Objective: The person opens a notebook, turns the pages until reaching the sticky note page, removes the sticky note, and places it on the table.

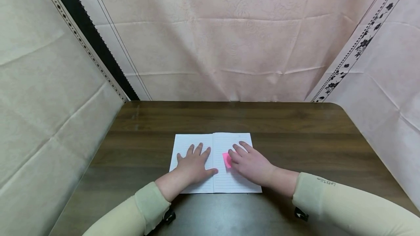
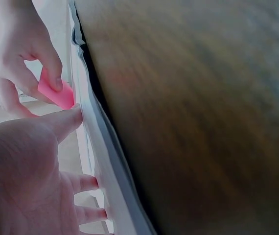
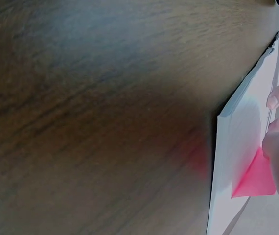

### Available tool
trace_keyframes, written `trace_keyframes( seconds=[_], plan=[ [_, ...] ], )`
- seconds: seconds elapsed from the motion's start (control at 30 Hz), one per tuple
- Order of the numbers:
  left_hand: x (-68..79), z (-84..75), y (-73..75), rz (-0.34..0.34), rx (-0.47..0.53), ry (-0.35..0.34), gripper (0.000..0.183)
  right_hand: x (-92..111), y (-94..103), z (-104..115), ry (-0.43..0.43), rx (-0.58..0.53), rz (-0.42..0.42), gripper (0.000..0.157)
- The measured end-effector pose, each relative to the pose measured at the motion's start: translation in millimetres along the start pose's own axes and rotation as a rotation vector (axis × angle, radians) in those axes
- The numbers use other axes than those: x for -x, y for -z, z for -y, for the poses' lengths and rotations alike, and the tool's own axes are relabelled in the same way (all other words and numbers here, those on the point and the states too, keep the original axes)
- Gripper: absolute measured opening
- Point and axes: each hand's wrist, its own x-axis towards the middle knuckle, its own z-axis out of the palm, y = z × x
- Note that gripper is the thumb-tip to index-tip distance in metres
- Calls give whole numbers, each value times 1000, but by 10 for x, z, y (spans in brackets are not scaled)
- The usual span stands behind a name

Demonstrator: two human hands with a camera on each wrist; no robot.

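Note:
A lined notebook (image 1: pixel 236 183) lies spread on the wooden table, its fold running between two white pages. My left hand (image 1: pixel 193 165) rests on the left page with fingers spread and the thumb reaching just over the fold. Over the right page, my right hand (image 1: pixel 251 165) pinches a pink sticky note (image 1: pixel 226 160). In the left wrist view the thumb lies on the pink note (image 2: pixel 56 90), with fingers behind it. The right wrist view shows the note (image 3: pixel 257 178) standing at a slant, its lower edge at the page. Part of it is hidden by the hand.
The dark brown wooden table (image 1: pixel 141 148) extends around the notebook on all sides. Pale patterned cloth (image 1: pixel 229 46) hangs behind its far edge and along both sides. A small black object (image 1: pixel 169 216) shows under the left cuff.

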Motion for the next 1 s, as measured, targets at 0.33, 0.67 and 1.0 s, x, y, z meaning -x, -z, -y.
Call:
trace_keyframes(
  seconds=[0.33,0.67,1.0],
  plan=[
    [-1,-8,0,2,-6,1,86,-45,-29,-41,-137,-176,-23,18],
    [-2,-13,0,15,-14,-1,86,-88,-5,-147,-489,-587,-42,10],
    [-11,-7,-2,19,-18,5,86,-66,-74,-195,-657,-803,-22,18]
  ],
)
